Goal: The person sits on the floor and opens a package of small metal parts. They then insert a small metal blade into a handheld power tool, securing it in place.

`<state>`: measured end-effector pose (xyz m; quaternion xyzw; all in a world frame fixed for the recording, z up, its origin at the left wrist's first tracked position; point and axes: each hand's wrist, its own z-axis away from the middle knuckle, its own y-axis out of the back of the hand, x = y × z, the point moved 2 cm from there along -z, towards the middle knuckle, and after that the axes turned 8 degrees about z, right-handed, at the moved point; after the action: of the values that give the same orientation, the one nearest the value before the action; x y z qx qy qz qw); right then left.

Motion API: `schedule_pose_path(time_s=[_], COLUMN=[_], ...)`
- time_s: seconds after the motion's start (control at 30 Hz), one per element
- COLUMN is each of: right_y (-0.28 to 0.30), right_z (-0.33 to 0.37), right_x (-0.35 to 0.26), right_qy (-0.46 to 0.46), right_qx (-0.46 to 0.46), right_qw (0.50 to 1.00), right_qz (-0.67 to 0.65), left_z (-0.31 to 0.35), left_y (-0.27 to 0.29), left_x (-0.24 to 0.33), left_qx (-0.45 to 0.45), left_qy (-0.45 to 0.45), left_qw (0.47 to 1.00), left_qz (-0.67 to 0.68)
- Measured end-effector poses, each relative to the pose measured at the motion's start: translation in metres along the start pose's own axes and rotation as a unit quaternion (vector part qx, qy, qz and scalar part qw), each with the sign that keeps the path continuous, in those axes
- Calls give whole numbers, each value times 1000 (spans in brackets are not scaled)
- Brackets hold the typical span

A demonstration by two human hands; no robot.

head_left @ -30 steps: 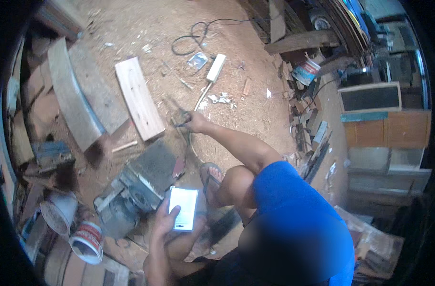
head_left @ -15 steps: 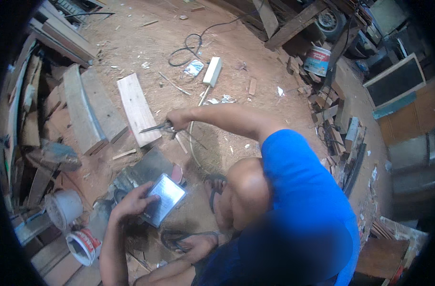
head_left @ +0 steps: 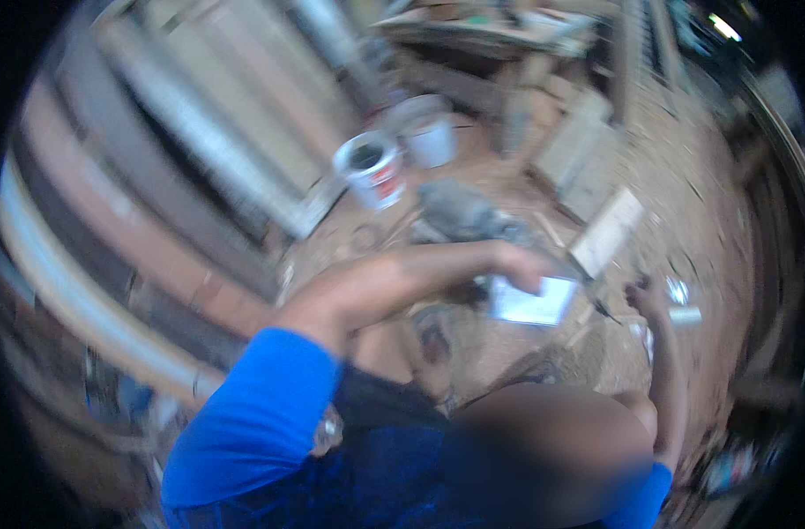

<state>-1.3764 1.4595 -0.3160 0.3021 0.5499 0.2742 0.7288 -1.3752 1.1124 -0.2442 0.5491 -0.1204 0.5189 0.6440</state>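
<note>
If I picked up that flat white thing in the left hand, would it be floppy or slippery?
The flat white thing is probably stiff: it sticks out from the left hand without drooping. Its bright surface might be smooth and slippery, though blur makes that hard to tell. Being flat, it probably wouldn't roll.

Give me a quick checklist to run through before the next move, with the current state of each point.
1. Left hand gripping the pale flat rectangular object: ok.
2. Right hand apart from the pale board: ok, a gap shows between them.
3. Right hand's grip on anything: cannot tell, too blurred.
4. Red-marked white bucket upright: ok, its open top faces up.
5. View sharp enough for fine detail: not ok, motion blur covers most of it.
</note>
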Motion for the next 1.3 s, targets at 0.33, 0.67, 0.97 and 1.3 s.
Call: schedule_pose_path(time_s=[0.33,0.67,0.97,1.3], right_y=[37,70,71,134], right_z=[71,43,19,0], right_x=[-132,-160,-129,-62], right_qy=[143,189,152,318], right_qx=[-90,-127,-63,-10], right_qw=[975,961,971,947], right_qz=[-146,-158,-176,39], left_z=[-85,50,552,639], left_y=[-21,14,-294,-637], left_x=[16,103,-117,-181], left_qx=[419,487,862,643], left_qy=[44,-38,215,712], left_qw=[877,863,425,180], left_qz=[230,132,173,218])
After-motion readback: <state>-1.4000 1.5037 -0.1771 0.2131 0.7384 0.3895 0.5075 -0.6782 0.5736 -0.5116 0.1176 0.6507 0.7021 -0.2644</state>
